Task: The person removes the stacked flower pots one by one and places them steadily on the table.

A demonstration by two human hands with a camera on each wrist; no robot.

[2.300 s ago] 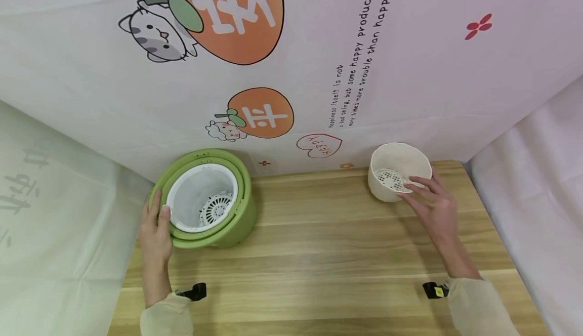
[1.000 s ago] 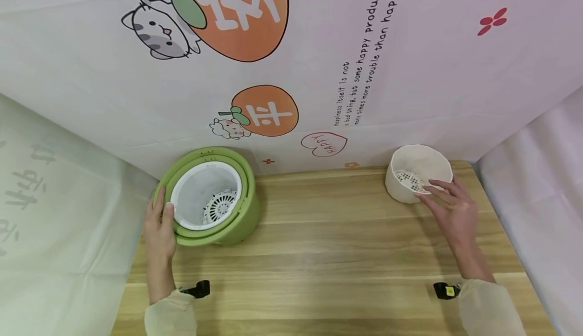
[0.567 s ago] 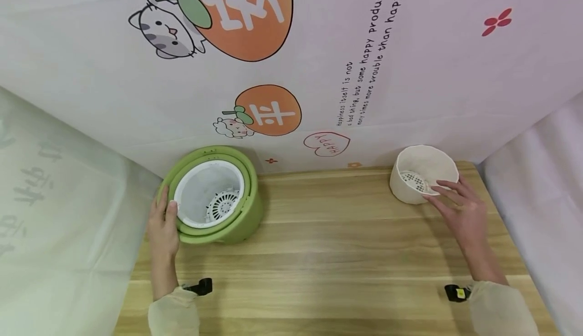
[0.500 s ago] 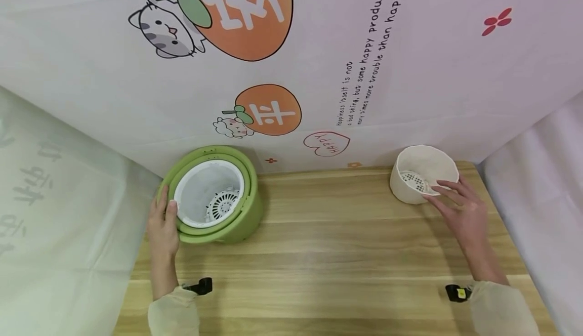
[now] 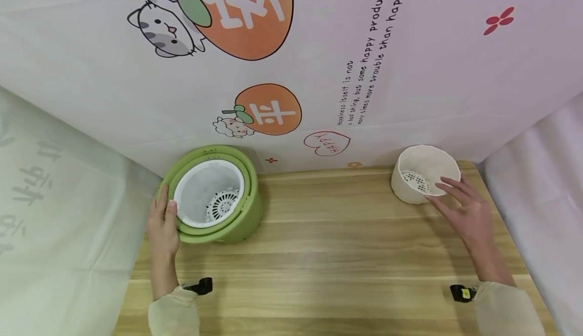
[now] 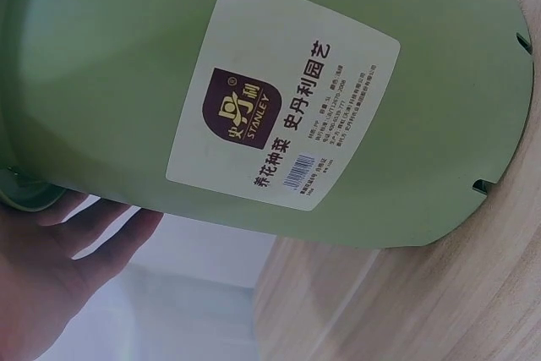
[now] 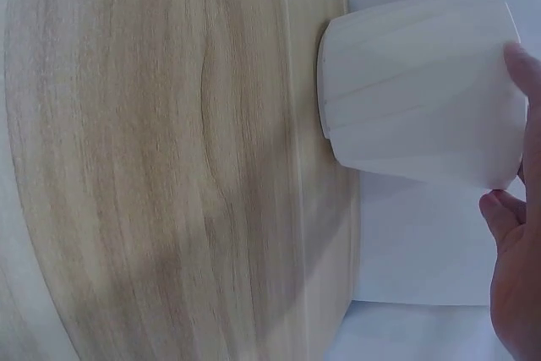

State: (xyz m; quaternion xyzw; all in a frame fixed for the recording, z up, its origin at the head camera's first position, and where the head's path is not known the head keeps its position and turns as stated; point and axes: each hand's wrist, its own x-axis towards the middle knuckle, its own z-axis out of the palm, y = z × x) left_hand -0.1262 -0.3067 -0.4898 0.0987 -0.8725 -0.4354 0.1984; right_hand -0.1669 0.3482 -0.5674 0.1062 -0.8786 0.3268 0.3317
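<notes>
At the back left of the wooden table, a round green flowerpot [image 5: 248, 224] stands with a white slotted inner pot [image 5: 191, 199] inside it. My left hand [image 5: 163, 227] holds its left rim, thumb on top and fingers around the outside; in the left wrist view those fingers [image 6: 118, 243] lie under the rim beside a labelled green wall. A smaller white faceted flowerpot [image 5: 403, 186] with a perforated bottom is at the back right. The right hand [image 5: 471, 219] pinches its near right rim, thumb outside and fingertips over the edge. The right wrist view shows this pot [image 7: 423, 90] upright on the tabletop.
Wood-grain table [image 5: 319, 255] extends between the two pots. A printed white cloth [image 5: 314, 73] rises behind its back edge, and more cloth hangs on both sides. Each wrist carries a small black camera mount [image 5: 200, 286].
The white flowerpot has slid right along the back edge with my right hand on it, slowing lately. My left hand keeps its place on the green flowerpot; the head view has shifted slightly.
</notes>
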